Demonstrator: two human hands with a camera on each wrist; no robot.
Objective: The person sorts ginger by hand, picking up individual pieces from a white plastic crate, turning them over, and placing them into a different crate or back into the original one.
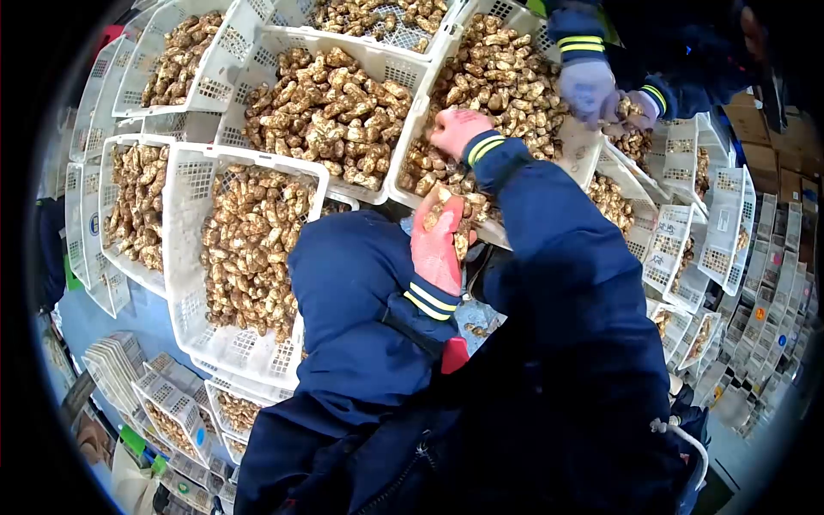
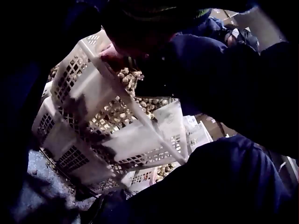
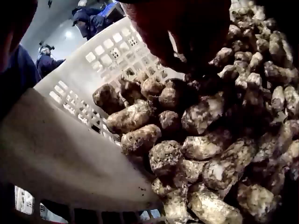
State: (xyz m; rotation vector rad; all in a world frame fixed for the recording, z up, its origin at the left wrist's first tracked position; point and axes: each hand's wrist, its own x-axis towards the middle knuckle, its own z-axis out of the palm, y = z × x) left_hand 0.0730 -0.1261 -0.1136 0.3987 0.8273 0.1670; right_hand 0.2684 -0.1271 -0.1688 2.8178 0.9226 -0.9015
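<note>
My left hand (image 1: 438,245), in a pink glove, holds several knobby brown-and-cream tubers (image 1: 461,240) at the near edge of a white mesh crate (image 1: 418,112). The left wrist view shows those tubers (image 2: 130,77) beside the crate wall, the glove (image 2: 112,57) mostly in shadow. My right hand (image 1: 461,131), also pink-gloved, reaches down onto the heap in the same crate. In the right wrist view its dark fingers (image 3: 175,37) point down at the tubers (image 3: 203,112) by the mesh wall; their tips are hidden, so I cannot tell whether they grip one.
Another person's gloved hands (image 1: 590,90) work at the crate's far right side, one holding a tuber (image 1: 631,107). Filled white crates (image 1: 322,172) stand close on the left, more crates (image 1: 725,219) on the right. Behind the crate, people (image 3: 88,21) in dark clothing stand.
</note>
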